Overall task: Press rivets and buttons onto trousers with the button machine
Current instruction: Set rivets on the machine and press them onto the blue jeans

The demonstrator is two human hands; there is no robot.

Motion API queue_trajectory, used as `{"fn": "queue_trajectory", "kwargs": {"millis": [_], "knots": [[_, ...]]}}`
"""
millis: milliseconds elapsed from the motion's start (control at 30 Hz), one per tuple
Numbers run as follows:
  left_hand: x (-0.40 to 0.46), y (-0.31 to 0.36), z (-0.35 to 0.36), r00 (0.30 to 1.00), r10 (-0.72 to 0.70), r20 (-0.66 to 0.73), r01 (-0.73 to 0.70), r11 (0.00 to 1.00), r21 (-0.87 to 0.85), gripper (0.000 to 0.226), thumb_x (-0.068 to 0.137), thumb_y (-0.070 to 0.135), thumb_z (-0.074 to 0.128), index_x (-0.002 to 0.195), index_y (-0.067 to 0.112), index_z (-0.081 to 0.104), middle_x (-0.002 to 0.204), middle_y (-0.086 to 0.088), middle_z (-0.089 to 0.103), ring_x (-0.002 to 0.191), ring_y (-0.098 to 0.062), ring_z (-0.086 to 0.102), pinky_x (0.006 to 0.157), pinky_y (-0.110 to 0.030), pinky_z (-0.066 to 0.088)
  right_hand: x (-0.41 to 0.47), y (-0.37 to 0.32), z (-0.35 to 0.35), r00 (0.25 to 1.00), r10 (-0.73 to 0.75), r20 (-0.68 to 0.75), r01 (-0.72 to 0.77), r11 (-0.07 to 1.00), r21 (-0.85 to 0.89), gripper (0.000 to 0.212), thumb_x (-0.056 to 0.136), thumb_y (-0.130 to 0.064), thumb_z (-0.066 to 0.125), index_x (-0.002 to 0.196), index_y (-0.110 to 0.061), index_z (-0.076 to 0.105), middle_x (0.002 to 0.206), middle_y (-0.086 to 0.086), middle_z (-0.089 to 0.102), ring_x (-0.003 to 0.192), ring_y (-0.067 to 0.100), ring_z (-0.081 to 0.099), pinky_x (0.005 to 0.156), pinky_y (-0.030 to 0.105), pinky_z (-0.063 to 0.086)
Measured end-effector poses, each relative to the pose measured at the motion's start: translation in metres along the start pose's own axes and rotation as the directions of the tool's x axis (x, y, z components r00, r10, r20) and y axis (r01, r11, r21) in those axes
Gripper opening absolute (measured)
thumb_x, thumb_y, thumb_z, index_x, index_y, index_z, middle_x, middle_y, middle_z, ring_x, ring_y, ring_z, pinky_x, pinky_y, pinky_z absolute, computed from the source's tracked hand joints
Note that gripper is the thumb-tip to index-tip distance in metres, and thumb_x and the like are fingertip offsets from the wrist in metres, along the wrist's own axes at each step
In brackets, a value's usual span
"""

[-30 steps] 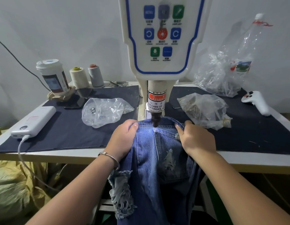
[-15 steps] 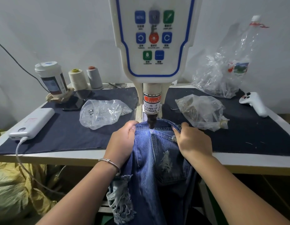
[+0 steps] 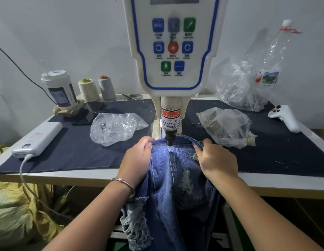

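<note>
Ripped blue denim trousers [image 3: 173,182] hang over the table's front edge, their waistband lying under the dark punch [image 3: 170,139] of the white button machine [image 3: 173,57]. My left hand [image 3: 136,158] grips the waistband just left of the punch, thumb on top. On the other side my right hand [image 3: 216,158] pinches the waistband edge. The punch tip touches the denim between both hands. No rivet or button shows under it.
A clear bag of silver buttons [image 3: 116,128] lies left of the machine and a bag of brass rivets [image 3: 224,125] lies to the right. A power bank [image 3: 38,140], cup [image 3: 59,88], thread cones [image 3: 88,89] and white controller [image 3: 284,117] sit on the dark mat [image 3: 67,151].
Both hands keep their hold on the waistband on either side of the punch. The view has shifted slightly; the trousers stay under the punch.
</note>
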State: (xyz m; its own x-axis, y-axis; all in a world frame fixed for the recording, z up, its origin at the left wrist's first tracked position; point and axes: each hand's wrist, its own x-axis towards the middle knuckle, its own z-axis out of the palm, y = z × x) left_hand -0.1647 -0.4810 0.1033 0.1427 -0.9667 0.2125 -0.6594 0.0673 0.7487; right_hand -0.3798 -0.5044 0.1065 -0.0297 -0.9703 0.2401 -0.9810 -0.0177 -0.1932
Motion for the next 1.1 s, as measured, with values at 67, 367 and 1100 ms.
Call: {"fn": "queue_trajectory", "kwargs": {"millis": [67,367,1100], "knots": [[-0.0003,0.0003,0.0001,1.0,-0.005,0.002,0.005,1.0,-0.002,0.024,0.104,0.023,0.036,0.112,0.027,0.058,0.082,0.005,0.065,0.079,-0.005,0.057,0.069,-0.019,0.041,0.0,0.0004,0.0006,1.0,-0.002,0.003,0.002,1.0,0.008,0.035,0.099,-0.051,0.03,0.087,-0.018,0.037,0.06,-0.007,0.041,0.05,0.015,0.037,0.043,0.028,0.02],[-0.0005,-0.0001,-0.0004,1.0,-0.015,-0.004,0.015,1.0,-0.008,0.025,0.104,0.023,0.037,0.111,0.03,0.059,0.08,0.007,0.065,0.077,-0.003,0.057,0.065,-0.014,0.04,-0.0012,0.002,0.0005,1.0,0.005,0.013,-0.005,0.999,-0.032,0.035,0.099,-0.052,0.03,0.088,-0.018,0.033,0.058,-0.007,0.039,0.046,0.011,0.032,0.043,0.028,0.02],[-0.0015,0.0004,-0.0037,1.0,0.014,-0.012,-0.015,0.996,-0.092,0.023,0.102,0.019,0.041,0.101,0.031,0.06,0.089,0.015,0.066,0.09,0.009,0.055,0.069,-0.004,0.038,0.0002,0.0004,-0.0002,1.0,0.017,0.014,-0.017,1.0,-0.017,0.036,0.099,-0.052,0.031,0.088,-0.018,0.035,0.059,-0.007,0.042,0.047,0.01,0.034,0.042,0.027,0.021]]}}
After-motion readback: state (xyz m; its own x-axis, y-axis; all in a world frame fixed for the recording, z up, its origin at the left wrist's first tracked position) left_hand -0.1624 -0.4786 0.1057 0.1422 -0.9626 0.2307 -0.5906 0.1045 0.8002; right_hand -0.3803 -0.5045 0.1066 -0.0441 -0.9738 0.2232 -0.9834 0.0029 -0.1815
